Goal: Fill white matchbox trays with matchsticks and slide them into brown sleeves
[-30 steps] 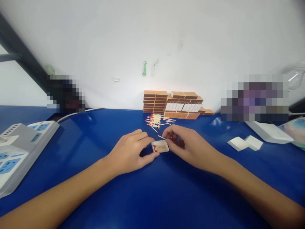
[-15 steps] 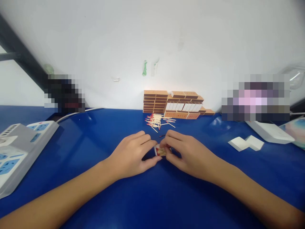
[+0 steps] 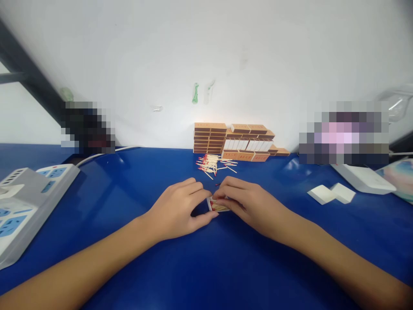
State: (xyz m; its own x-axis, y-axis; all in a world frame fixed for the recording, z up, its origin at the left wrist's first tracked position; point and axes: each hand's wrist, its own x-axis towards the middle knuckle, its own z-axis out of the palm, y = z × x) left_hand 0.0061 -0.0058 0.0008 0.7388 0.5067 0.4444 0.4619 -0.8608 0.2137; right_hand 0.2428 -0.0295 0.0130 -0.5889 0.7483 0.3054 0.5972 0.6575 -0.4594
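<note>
A small white matchbox tray (image 3: 211, 207) with red-tipped matches (image 3: 219, 208) in it lies on the blue table. My left hand (image 3: 182, 209) is closed on the tray's left end, thumb at the near side and fingers at the far side. Over the tray, my right hand (image 3: 250, 204) has its thumb and fingertips drawn together at the matches, covering the tray's right part. Whether a match is between those fingertips is hidden. Just beyond the right fingers lies a single dark match (image 3: 218, 184). Farther back is a loose pile of matches (image 3: 209, 163).
Stacked matchboxes (image 3: 209, 137) and a row of white trays (image 3: 237, 144) stand against the wall. A power strip (image 3: 41, 193) lies at the left. Folded white pieces (image 3: 322, 194) and a white device (image 3: 368, 178) are at the right.
My right thumb and fingertips have shifted left over the matches and closed nearer together. My left hand stays in place on the tray.
</note>
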